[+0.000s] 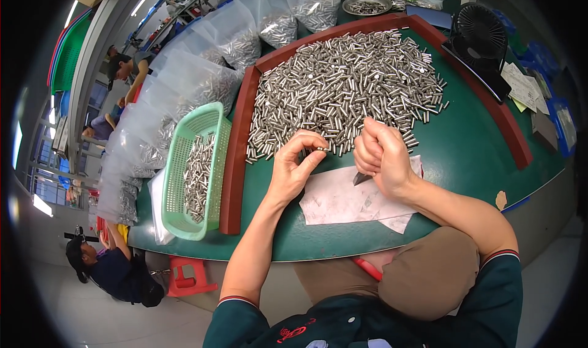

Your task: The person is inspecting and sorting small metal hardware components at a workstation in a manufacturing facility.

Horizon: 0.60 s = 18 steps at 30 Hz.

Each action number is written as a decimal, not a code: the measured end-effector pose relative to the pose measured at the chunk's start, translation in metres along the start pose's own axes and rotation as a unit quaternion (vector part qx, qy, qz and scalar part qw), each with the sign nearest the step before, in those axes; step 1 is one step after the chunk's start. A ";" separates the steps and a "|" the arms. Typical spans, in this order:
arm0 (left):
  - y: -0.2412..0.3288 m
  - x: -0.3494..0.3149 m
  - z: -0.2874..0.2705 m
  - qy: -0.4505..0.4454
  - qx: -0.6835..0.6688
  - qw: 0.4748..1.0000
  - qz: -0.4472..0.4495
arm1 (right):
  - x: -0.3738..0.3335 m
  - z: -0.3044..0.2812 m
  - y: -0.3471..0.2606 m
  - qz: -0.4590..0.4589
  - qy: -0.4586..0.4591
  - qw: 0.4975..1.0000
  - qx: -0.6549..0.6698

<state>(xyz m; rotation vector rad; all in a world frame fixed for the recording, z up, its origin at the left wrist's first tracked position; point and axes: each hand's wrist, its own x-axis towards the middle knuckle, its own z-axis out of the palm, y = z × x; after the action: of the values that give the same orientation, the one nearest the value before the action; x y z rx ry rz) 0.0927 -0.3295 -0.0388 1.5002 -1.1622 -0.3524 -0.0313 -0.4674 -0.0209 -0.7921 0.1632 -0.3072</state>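
Between thumb and fingertips, my left hand (296, 164) pinches a small metal pin (322, 150) at the near edge of a big pile of the same pins (349, 81). My right hand (386, 157) is closed in a fist around a dark pointed tool (361, 178). Only its tip shows below the fist, so I cannot tell its kind. Under that tip lies a stained pale pink cloth (343, 207) on the green table. The two hands are apart, with pins visible in the gap behind them.
Red-brown rails (234, 164) border the pile. Left of them stands a green basket (211, 182) part-filled with pins. Clear bags of pins (202, 84) line the far left. A metal bowl (367, 5) and a black fan (481, 32) stand at the back. Other people (116, 265) work at left.
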 end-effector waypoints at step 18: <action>0.032 -0.016 0.027 -0.092 0.324 0.942 0.013 | -0.004 0.002 -0.006 -0.088 0.000 0.995 -0.052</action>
<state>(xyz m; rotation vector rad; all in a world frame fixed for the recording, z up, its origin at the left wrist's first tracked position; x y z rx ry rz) 0.0500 -0.3281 -0.0256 2.0470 -1.5388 -0.0854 -0.0354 -0.4690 -0.0149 -0.9112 0.1111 -0.4678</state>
